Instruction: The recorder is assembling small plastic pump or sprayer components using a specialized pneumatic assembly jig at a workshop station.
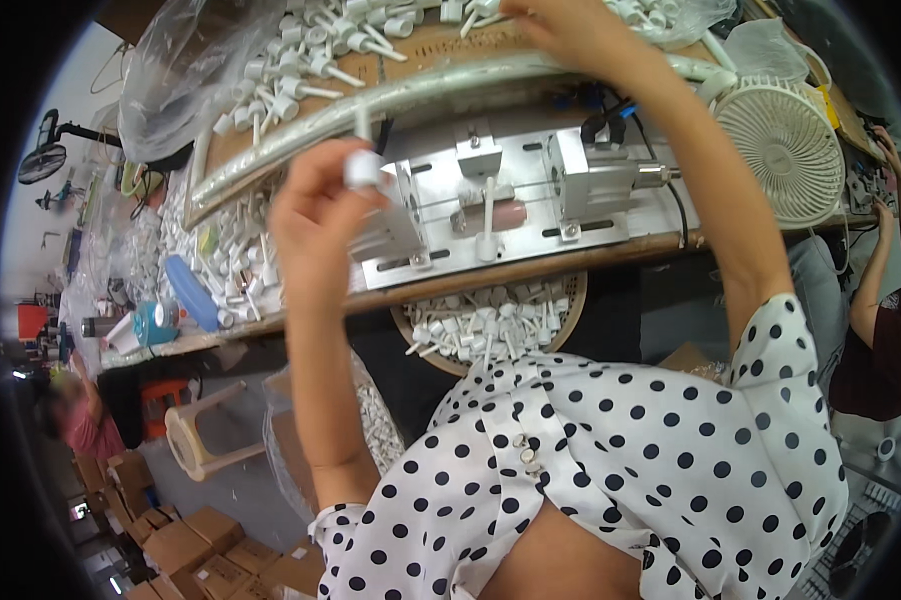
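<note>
Basket (577, 308) of caps (486, 322) below the bench's front edge (451, 290). Left hand (319, 205) pinches a stemmed cap (364, 168) by the metal jig's (439, 262) left end; second cap (489, 215) on jig. Right hand (571, 30) at cap pile (316, 55), bench's far side; can't tell its grip.

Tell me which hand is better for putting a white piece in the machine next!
Probably the left hand: it holds a white piece near the left end of the machine. The right hand is farther off, by the pile.
</note>
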`<state>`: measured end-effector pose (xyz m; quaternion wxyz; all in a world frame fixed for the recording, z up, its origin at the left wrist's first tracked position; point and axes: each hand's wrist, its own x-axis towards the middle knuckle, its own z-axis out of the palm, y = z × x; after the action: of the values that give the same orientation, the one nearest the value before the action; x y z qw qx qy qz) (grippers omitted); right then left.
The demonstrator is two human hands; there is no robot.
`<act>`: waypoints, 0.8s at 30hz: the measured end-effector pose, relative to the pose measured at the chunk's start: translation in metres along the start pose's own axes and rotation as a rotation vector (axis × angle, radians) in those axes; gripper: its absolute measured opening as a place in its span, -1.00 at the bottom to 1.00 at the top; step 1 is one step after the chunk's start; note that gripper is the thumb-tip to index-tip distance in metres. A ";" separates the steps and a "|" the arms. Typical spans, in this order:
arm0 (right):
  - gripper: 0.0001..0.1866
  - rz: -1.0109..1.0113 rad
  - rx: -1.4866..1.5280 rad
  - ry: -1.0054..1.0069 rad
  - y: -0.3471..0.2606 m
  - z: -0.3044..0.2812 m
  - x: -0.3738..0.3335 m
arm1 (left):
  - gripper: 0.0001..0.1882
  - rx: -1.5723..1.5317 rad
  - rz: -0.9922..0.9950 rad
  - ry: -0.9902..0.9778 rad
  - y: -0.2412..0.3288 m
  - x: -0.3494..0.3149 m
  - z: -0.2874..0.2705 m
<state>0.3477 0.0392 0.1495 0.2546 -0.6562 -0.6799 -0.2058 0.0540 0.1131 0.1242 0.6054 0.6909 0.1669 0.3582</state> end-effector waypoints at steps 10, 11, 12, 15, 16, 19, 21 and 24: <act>-0.80 0.171 0.107 -0.269 0.013 -0.006 0.002 | -0.64 0.721 0.390 -0.292 -0.041 -0.047 0.058; -0.80 0.174 0.103 -0.269 0.008 -0.011 -0.003 | -0.64 0.719 0.392 -0.295 -0.043 -0.046 0.060; -0.80 0.135 0.185 -0.240 0.004 -0.017 -0.009 | -0.64 0.717 0.391 -0.313 -0.044 -0.045 0.061; -0.79 0.032 0.323 -0.171 -0.008 -0.032 -0.025 | -0.65 0.748 0.383 -0.319 -0.043 -0.043 0.068; -0.79 -0.029 0.378 -0.131 -0.012 -0.036 -0.028 | -0.65 0.782 0.375 -0.311 -0.040 -0.042 0.069; -0.81 0.428 0.626 -0.235 -0.025 -0.054 -0.042 | -0.65 0.784 0.272 -0.387 -0.030 -0.040 0.071; -0.81 0.272 0.741 -0.095 -0.035 -0.046 -0.040 | -0.64 0.804 0.273 -0.400 -0.025 -0.035 0.070; -0.76 0.360 0.803 -0.052 -0.051 -0.051 -0.058 | -0.63 0.832 0.373 -0.512 -0.017 -0.019 0.058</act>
<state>0.3014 -0.0408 0.1568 0.5040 -0.6181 -0.5870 0.1389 0.0843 0.0625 0.1018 0.2270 0.9564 0.0161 0.1830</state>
